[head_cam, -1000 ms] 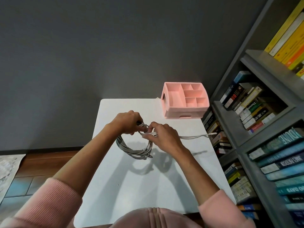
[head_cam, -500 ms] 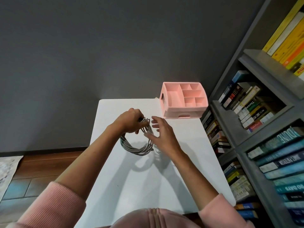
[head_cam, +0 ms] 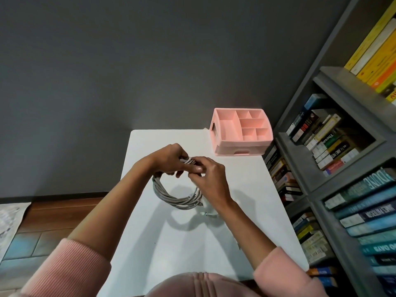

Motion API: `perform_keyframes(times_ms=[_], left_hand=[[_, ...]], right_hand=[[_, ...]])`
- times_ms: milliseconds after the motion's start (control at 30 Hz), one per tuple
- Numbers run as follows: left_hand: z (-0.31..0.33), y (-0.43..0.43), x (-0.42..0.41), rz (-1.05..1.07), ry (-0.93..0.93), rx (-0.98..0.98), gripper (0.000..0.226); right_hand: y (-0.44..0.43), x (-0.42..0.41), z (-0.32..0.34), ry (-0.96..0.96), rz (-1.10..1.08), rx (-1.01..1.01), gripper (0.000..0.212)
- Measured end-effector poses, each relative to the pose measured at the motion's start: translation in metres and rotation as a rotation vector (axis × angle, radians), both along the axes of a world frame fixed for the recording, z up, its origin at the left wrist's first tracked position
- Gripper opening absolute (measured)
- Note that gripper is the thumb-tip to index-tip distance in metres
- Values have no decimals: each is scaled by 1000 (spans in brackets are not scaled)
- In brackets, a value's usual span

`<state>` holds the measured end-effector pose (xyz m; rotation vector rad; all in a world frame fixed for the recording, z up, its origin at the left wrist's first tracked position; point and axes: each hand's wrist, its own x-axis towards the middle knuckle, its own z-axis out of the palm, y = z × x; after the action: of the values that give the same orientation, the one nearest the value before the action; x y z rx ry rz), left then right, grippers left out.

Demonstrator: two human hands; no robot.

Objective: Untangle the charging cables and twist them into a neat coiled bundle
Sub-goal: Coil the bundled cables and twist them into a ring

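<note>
hands [head_cam: 171, 159] [head_cam: 211, 176] — both pinching coiled cables [head_cam: 177, 199].

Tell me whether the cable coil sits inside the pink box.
No, the left hand and right hand hold the coil over the table, apart from the pink box.

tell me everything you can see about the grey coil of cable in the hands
The grey coiled cable bundle is several loops of thin, rubbery-looking cord gathered into a rough ring. The left hand grips its top; the right hand pinches strands beside it. The lower arc hangs free, seemingly just above the white table, casting a ring shadow. A loose plug end shows under the right wrist.
</note>
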<state>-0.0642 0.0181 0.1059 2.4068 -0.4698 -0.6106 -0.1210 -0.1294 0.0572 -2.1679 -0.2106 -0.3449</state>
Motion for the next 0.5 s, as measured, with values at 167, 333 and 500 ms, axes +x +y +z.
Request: perform_keyframes(times_ms=[167,333,500], left_hand=[[1,5,-1,-9,43,36,52],[11,5,-8,45,122,-114,60],[17,6,-11,84,253,-197,94]], right_hand=[[-4,4,6,95,64,1,38],[-10,7,12,136,181,82,32],[-15,11,14,237,248,99,22]])
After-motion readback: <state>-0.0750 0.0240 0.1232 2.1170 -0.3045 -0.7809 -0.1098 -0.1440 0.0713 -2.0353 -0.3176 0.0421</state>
